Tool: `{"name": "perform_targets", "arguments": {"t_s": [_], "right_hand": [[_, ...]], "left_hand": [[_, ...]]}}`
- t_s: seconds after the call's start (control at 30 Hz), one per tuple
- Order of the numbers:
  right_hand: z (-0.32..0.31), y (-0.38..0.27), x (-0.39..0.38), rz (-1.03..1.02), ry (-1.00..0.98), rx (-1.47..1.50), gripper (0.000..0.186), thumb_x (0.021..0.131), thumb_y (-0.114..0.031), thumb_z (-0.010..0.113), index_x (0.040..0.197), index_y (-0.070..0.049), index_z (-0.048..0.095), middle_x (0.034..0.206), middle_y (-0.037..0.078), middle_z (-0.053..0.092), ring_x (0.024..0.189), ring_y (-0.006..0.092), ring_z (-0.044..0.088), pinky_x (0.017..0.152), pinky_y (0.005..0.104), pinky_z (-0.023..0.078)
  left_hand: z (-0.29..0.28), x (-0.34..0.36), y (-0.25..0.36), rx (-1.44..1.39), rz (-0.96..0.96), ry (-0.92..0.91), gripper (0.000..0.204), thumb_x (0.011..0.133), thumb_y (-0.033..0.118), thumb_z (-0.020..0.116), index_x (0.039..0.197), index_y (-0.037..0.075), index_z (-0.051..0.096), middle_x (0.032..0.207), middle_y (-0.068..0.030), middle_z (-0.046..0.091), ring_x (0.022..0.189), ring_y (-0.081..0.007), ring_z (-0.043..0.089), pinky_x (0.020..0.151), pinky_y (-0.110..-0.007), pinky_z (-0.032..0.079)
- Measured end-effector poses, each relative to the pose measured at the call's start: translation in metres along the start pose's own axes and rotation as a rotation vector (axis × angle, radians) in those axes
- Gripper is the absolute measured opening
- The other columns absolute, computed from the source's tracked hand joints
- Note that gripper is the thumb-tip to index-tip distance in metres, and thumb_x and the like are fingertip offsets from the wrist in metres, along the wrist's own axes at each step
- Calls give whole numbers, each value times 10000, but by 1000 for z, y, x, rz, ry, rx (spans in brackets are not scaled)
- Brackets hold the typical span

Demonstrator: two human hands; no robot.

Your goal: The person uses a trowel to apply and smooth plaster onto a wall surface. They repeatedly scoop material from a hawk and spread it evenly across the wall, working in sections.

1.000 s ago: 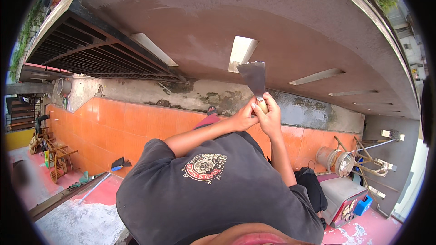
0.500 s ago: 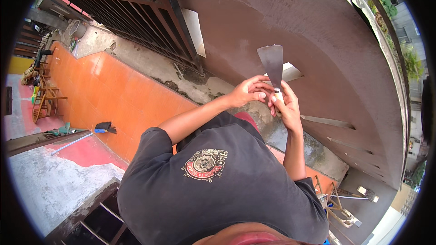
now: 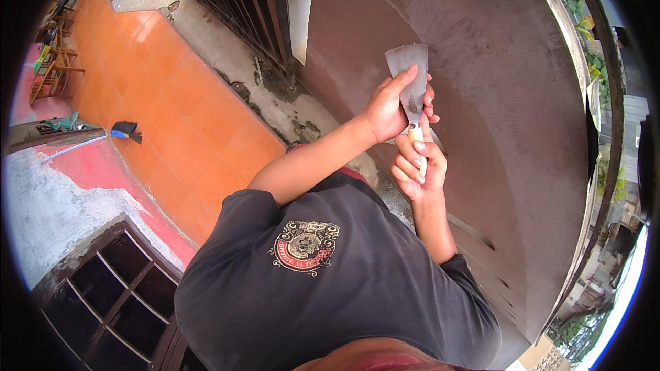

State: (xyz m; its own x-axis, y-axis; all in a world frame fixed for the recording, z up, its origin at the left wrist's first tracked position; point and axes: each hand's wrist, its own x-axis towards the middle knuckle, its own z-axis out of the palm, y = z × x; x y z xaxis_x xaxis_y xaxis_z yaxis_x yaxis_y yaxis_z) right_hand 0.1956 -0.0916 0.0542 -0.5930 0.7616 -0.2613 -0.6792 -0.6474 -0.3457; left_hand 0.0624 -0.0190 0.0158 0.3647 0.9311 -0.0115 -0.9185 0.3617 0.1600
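Observation:
A putty knife (image 3: 417, 98) with a broad, greyish metal blade and a pale handle points up and away in front of my chest. My right hand (image 3: 427, 173) is closed round the handle, with its index finger reaching up toward the blade's base. My left hand (image 3: 386, 113) is closed on the blade from the left side. Its thumb lies flat on the near face, and its fingertips show past the blade's right edge. A few dark marks show on the lower part of the blade. Beyond both hands is a brown plastered wall (image 3: 495, 48).
A dark barred gate (image 3: 234, 10) meets the wall at far left. Orange tiled floor (image 3: 185, 124) stretches to my left, with a blue broom (image 3: 124, 132) on it. Wooden chairs (image 3: 58, 72) stand farther off. A dark-framed window (image 3: 110, 285) is at lower left.
My left hand has moved from beside the handle up onto the blade and closed on it. My right hand still holds the handle, now lower down. The view has turned.

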Motion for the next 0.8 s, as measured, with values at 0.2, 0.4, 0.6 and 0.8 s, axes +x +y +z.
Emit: {"name": "perform_targets", "arguments": {"t_s": [0.2, 0.4, 0.6, 0.8], "right_hand": [[27, -18, 16, 16, 154, -252, 497, 1009, -29, 451, 1474, -201, 416, 667, 14, 437, 389, 83, 335, 392, 232, 305], [50, -11, 35, 43, 201, -282, 514, 1012, -26, 435, 1497, -191, 385, 664, -5, 422, 398, 70, 333, 409, 230, 306], [78, 0, 45, 1, 276, -318, 519, 1019, -42, 436, 1507, -200, 356, 664, -11, 419, 394, 63, 331, 415, 227, 311], [79, 12, 45, -37, 274, -267, 486, 1026, -53, 441, 1489, -187, 383, 645, -19, 413, 394, 52, 319, 416, 225, 307]], "left_hand": [[8, 25, -3, -98, 129, 117, 327, 1069, 439, 563, 1039, 116, 604, 627, -7, 497, 465, -105, 436, 501, -302, 441], [7, 26, 20, -75, 117, 156, 388, 1038, 475, 606, 1062, 94, 536, 612, -10, 472, 449, -108, 416, 478, -296, 416], [25, 22, 39, -47, 121, 183, 402, 1029, 472, 621, 1050, 81, 528, 607, -16, 470, 449, -98, 417, 470, -283, 413], [17, 18, 43, -59, 124, 145, 432, 1021, 484, 633, 1066, 69, 525, 609, -24, 481, 448, -108, 415, 469, -297, 411]]}}
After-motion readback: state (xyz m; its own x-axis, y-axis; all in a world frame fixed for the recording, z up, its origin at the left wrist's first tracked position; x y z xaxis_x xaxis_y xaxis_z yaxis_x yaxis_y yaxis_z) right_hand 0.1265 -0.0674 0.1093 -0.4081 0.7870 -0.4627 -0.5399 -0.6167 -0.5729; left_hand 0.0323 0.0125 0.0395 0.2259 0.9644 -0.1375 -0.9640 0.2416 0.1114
